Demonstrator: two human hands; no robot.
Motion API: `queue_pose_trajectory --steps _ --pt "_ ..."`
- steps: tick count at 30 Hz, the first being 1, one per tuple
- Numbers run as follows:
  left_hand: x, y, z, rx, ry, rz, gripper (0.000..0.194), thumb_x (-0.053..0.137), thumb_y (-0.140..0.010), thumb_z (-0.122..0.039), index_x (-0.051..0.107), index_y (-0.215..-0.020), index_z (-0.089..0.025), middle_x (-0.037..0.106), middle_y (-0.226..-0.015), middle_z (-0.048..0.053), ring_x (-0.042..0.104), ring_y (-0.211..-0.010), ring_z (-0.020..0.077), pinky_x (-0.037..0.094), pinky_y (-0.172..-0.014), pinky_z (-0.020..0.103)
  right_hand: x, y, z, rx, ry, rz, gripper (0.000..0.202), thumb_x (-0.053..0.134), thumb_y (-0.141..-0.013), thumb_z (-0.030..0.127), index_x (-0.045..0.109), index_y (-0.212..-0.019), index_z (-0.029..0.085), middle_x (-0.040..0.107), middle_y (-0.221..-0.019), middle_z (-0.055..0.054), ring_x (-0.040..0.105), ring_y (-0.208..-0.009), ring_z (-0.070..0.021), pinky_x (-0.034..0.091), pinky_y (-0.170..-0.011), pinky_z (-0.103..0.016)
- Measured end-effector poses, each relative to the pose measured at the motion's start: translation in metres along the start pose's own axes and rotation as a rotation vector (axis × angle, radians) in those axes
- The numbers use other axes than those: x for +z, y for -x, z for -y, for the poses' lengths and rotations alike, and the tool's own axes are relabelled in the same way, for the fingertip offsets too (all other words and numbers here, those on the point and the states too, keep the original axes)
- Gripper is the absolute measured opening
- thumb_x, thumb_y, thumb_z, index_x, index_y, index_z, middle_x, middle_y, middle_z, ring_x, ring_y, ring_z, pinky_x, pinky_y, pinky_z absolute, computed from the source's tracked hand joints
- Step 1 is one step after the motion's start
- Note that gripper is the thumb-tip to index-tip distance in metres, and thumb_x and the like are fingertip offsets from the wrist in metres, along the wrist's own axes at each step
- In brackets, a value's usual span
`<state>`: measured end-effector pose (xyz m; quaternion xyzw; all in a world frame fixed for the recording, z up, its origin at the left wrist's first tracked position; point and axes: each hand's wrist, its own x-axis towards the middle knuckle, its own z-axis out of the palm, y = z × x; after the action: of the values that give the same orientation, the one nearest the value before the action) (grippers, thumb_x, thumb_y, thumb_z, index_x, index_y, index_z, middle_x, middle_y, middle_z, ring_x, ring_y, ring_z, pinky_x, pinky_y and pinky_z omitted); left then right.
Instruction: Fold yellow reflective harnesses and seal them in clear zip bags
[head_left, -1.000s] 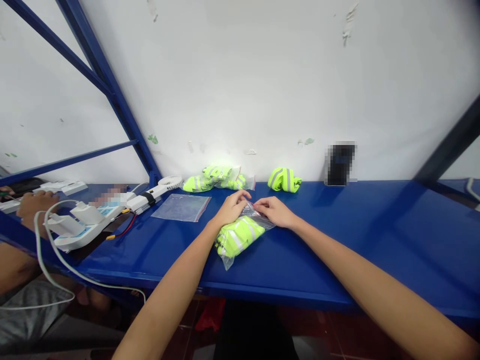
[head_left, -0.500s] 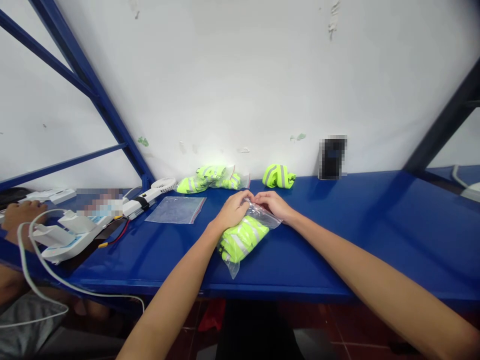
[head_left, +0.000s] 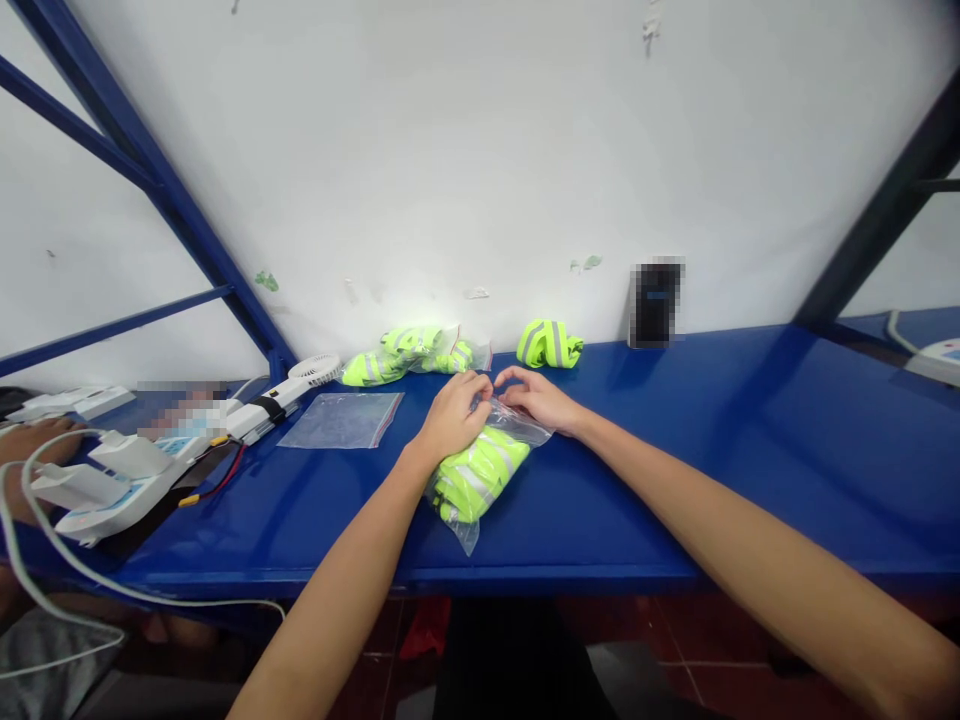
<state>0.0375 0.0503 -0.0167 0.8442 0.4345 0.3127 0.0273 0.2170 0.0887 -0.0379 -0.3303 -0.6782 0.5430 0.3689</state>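
Note:
A clear plastic bag with a folded yellow-green reflective item (head_left: pixel 480 474) inside lies on the blue table near its front edge. My left hand (head_left: pixel 456 412) is closed on the bag's upper left part, fingers bent over the opening edge. On the other side of that edge, my right hand (head_left: pixel 538 398) pinches the bag by its upper right part. The two hands are close together, fingertips a little apart. Behind them, a rolled yellow-green reflective item (head_left: pixel 550 344) sits unbagged against the wall.
Several bagged reflective items (head_left: pixel 412 352) rest at the wall. A flat clear bag (head_left: pixel 341 420) lies to the left. Further left are a white fan (head_left: pixel 315 370), a power strip (head_left: pixel 124 505) with cables and another person's hand (head_left: pixel 37 445). A dark phone-like object (head_left: pixel 655 308) leans on the wall.
The view has shifted slightly to the right. My fingertips have moved a little apart at the bag's edge. The bag stays in about the same place on the table.

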Motion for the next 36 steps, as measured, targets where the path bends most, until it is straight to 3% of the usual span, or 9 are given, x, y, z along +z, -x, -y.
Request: queue_pose_trajectory --steps 4,10,15,19,27,32,36 --pt "0.003 -0.001 0.003 0.018 0.043 0.014 0.02 0.043 -0.077 -0.013 0.057 -0.089 -0.02 0.059 -0.088 0.004 0.052 -0.085 0.0199 0.04 -0.08 0.032 0.0 0.001 0.002 -0.051 0.077 0.03 0.011 0.055 -0.068 0.021 0.061 -0.075 0.017 0.051 -0.054 0.006 0.043 -0.049 -0.0092 0.032 -0.051 -0.022" --pt "0.004 -0.001 0.004 -0.032 0.047 0.041 0.017 0.042 -0.08 -0.016 0.059 -0.081 -0.019 0.058 -0.082 0.003 0.052 -0.08 0.0184 0.039 -0.075 0.03 -0.004 -0.003 -0.003 -0.012 0.204 0.064 0.025 0.048 -0.069 0.021 0.071 -0.076 0.014 0.058 -0.055 0.002 0.044 -0.052 -0.011 0.034 -0.055 -0.024" --pt "0.004 -0.001 0.005 -0.079 0.038 0.077 0.022 0.04 -0.082 -0.018 0.062 -0.082 -0.02 0.057 -0.081 0.003 0.053 -0.08 0.0183 0.041 -0.075 0.03 -0.007 -0.002 -0.005 -0.126 0.276 0.112 0.019 0.046 -0.067 0.019 0.063 -0.059 0.016 0.056 -0.057 0.002 0.044 -0.055 -0.0108 0.034 -0.057 -0.023" --pt "0.004 -0.002 0.006 -0.102 0.046 0.145 0.028 0.039 -0.084 -0.02 0.067 -0.088 -0.022 0.059 -0.087 0.003 0.056 -0.084 0.0191 0.041 -0.08 0.03 -0.006 -0.002 -0.004 -0.13 0.301 0.076 0.019 0.045 -0.068 0.018 0.063 -0.06 0.016 0.055 -0.057 0.003 0.045 -0.056 -0.0111 0.035 -0.059 -0.024" --pt "0.003 -0.001 0.002 -0.072 -0.012 0.03 0.017 0.041 -0.08 -0.017 0.058 -0.077 -0.019 0.055 -0.076 0.003 0.052 -0.074 0.0186 0.038 -0.071 0.03 -0.001 0.004 0.002 -0.084 0.185 0.06 0.023 0.057 -0.075 0.033 0.065 -0.064 0.015 0.057 -0.056 0.002 0.048 -0.055 -0.0116 0.037 -0.055 -0.024" --pt "0.002 0.0 0.002 -0.067 0.011 0.029 0.011 0.041 -0.079 -0.016 0.052 -0.082 -0.02 0.054 -0.075 0.002 0.048 -0.07 0.018 0.035 -0.066 0.03 0.005 0.005 0.006 -0.173 0.167 0.025 0.018 0.068 -0.07 0.032 0.069 -0.074 0.014 0.068 -0.075 -0.003 0.059 -0.07 -0.0156 0.047 -0.069 -0.027" --pt "-0.001 0.001 0.003 -0.177 0.014 0.04 0.015 0.042 -0.08 -0.017 0.052 -0.091 -0.022 0.057 -0.078 0.001 0.05 -0.07 0.0185 0.035 -0.066 0.029 0.009 0.004 0.008 -0.296 0.224 -0.045 0.013 0.069 -0.072 0.029 0.071 -0.074 0.016 0.07 -0.094 -0.007 0.063 -0.089 -0.0208 0.049 -0.081 -0.032"
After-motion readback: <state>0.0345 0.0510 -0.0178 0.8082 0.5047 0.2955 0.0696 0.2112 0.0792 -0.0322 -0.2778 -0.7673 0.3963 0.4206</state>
